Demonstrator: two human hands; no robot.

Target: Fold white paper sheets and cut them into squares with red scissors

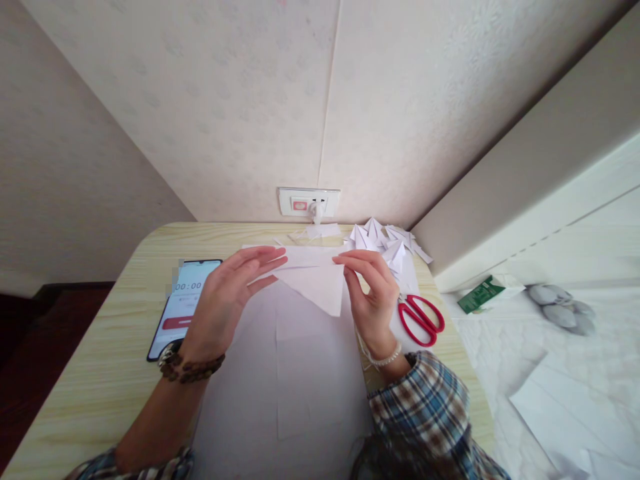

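A folded sheet of white paper [320,287] is raised above the table, its lower corner pointing down. My right hand [373,287] pinches its upper right corner between thumb and fingers. At the paper's left end is my left hand [237,287], fingers stretched out and thumb apart; whether it touches the paper's tip I cannot tell. Under both hands lie larger white sheets [320,387], one with a narrow strip on top. Red-handled scissors [421,320] rest just right of my right hand, their blades mostly hidden.
A lit phone [183,303] lies left of my left forearm. Several folded paper pieces [375,237] are heaped at the table's back right. Behind, a plug sits in the wall socket [309,202]. To the right are a green-and-white box [483,295] and loose paper [575,407].
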